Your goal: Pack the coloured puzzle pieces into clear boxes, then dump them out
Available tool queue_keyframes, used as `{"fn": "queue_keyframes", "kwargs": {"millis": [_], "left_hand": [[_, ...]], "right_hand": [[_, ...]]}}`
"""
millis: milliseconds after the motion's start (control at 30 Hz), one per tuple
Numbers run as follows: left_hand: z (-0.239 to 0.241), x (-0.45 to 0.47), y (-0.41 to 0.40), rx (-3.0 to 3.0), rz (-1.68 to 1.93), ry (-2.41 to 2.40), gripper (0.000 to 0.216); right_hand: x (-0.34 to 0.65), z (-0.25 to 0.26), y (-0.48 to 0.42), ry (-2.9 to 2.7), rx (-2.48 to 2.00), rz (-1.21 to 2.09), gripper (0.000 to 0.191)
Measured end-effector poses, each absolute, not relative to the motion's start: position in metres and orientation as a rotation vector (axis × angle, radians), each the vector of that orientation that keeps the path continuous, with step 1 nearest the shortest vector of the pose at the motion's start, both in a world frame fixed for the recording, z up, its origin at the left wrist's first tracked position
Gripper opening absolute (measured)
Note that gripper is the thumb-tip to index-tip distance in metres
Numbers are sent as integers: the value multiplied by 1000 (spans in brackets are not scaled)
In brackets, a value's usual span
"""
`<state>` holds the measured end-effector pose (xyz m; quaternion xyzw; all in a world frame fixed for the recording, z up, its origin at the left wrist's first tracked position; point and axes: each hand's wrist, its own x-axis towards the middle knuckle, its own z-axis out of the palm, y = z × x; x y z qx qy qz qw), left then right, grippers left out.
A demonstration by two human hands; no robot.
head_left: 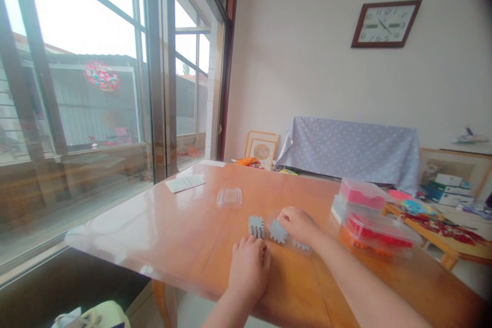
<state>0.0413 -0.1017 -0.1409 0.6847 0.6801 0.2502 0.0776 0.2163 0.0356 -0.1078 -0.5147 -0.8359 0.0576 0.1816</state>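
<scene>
A small stack of grey-blue puzzle tiles with toothed edges (255,225) lies on the wooden table (192,236). Just in front of it my left hand (250,265) rests with its fingers curled closed, fingertips by the stack's near side; what they hold, if anything, is hidden. To the right, my right hand (298,223) has its fingers pinched at the upper edge of another toothed tile (278,232). More such tiles (300,246) lie beneath my right wrist, partly hidden, with clear plastic around them.
A clear plastic lid or tray (229,198) lies beyond the stack, near a printed paper sheet (185,183). On the right stand a box with a pink-red lid (362,195) and a clear box of red and orange pieces (380,233). Windows line the left.
</scene>
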Motion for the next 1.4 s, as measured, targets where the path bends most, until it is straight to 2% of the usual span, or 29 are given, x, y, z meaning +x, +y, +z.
{"fn": "queue_keyframes", "kwargs": {"millis": [133,267,500,667,767,933,1167,1400], "left_hand": [[-148,41,-99,2072,838,2014,30],[-152,40,-98,2097,898,2014,29],[-153,41,-98,2117,935,1999,27],[-157,40,-100,2080,1044,1945,16],[-159,39,-103,2058,1160,1880,29],[-155,41,-110,2180,1138,1793,48],[-150,40,-110,2284,1008,1754,44],[-151,40,-109,2268,995,1746,47]], "right_hand": [[220,-105,17,-2355,-1558,145,22],[229,-107,2,-2289,-1688,52,31],[239,-122,-11,-2420,-1488,113,44],[249,-125,-17,-2473,-1375,210,46],[252,-123,-21,-2472,-1354,254,48],[248,-113,-12,-2339,-1416,309,29],[233,-116,12,-2420,-1502,358,12],[232,-122,21,-2209,-1412,763,8]]}}
